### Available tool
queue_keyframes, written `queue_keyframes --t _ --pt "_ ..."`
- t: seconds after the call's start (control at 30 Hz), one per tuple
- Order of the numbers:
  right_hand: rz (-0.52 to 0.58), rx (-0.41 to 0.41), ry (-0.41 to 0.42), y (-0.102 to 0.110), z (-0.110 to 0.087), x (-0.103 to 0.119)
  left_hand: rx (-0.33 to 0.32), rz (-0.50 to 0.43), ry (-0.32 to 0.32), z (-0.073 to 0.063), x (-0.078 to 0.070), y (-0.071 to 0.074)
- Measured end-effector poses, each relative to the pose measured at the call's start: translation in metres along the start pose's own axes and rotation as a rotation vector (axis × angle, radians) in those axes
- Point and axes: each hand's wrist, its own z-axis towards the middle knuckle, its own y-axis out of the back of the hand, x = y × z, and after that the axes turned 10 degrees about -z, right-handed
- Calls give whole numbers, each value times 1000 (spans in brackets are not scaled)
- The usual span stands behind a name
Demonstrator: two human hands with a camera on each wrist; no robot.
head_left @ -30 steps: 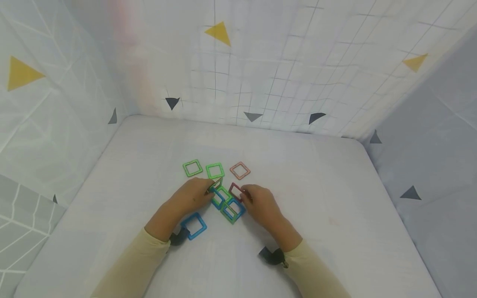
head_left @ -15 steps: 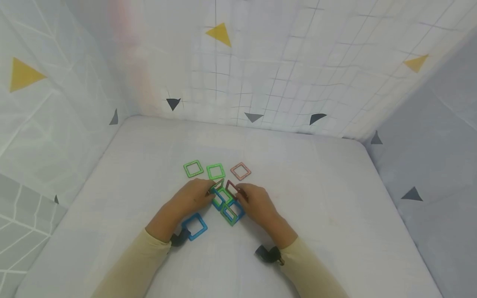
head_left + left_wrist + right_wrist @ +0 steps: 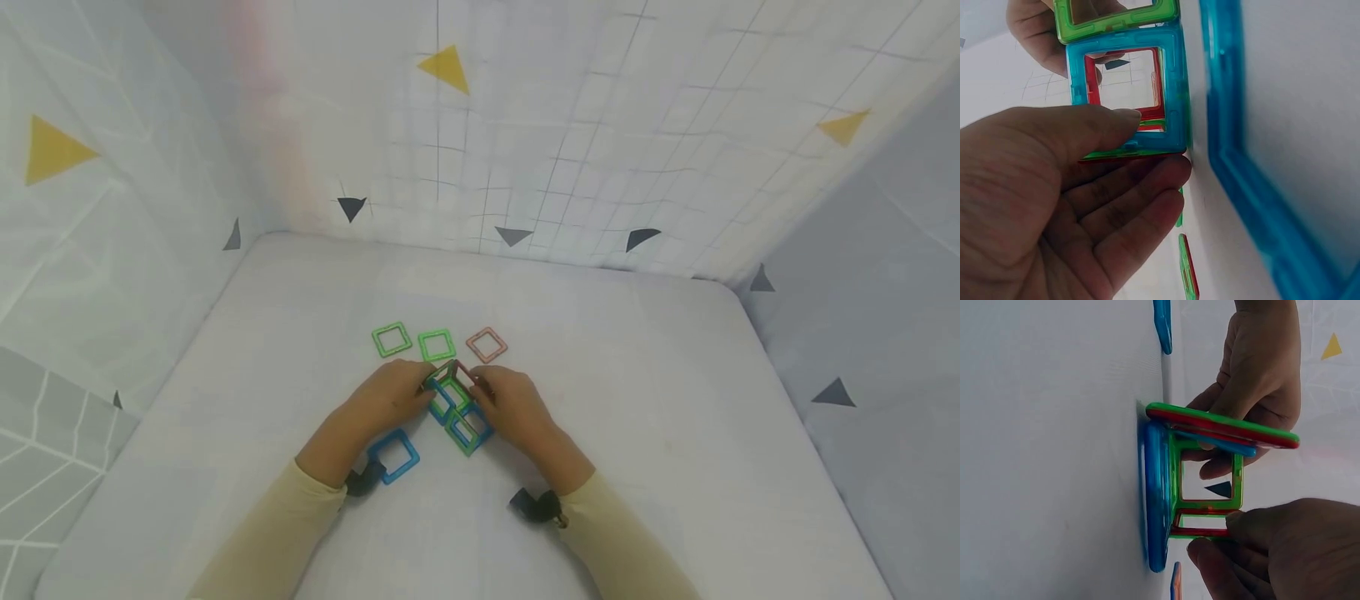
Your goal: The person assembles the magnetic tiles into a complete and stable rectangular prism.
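Note:
Square magnetic tiles form a small structure between the hands in the head view. My left hand (image 3: 390,396) pinches an upright blue tile (image 3: 1175,87) at its corner, thumb on its face and fingers behind an adjoining tile. Across from it, my right hand (image 3: 517,408) pinches an upright red tile (image 3: 1204,532) between thumb and fingers. That tile meets the green upright tile (image 3: 1238,481) at a corner. A blue tile (image 3: 1157,500) lies flat at the base, and a green tile (image 3: 1235,427) stands up from it. The fingers partly hide the structure.
Behind the structure lie two loose green tiles (image 3: 397,349) and an orange-red tile (image 3: 497,353). A loose blue tile (image 3: 411,443) lies beside the left wrist. All rest on a pale surface (image 3: 637,375) with patterned cloth walls at the back and sides.
My right hand has moved left with the red tile, bringing its edge against the upright tile by the left hand. The left hand has stayed in place; the loose tiles lie unchanged.

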Motion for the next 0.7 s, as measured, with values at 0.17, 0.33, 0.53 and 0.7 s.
queue_keyframes --t 0.17,0.33,0.53,0.7 --pt "24 82 -26 -1 4 -10 7 -1 9 0 -1 0" --pt "71 67 -177 -10 14 -29 19 -10 22 0 -1 1" --pt "177 -22 -396 -25 31 -49 24 -22 20 0 0 2" --pt "157 -15 -433 -23 43 -52 20 -20 11 0 -1 3"
